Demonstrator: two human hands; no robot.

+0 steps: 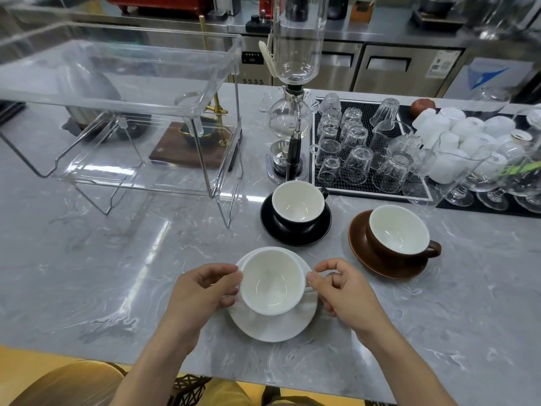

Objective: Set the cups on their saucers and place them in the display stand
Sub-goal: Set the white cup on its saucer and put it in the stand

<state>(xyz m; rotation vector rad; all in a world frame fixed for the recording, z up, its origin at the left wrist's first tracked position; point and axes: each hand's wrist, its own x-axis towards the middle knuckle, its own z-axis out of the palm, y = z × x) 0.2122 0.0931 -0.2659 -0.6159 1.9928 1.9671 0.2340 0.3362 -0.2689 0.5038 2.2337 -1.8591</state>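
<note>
Both forearms reach in from the near edge to the white cup [270,281], which sits on or just above its white saucer [275,323] on the grey counter [87,273]. Left hand [202,291] pinches the rim; right hand [339,285] pinches the handle side, fingers curled. If the cup lands off-centre it could rock, or slip when carried. The clear display stand [123,118] waits well apart, still without cups.

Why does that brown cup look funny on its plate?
The brown cup leans and sits off-centre, toward the far right of its brown saucer. The black cup sits level and centred on the black saucer. Nothing looks spilled or broken.
</note>
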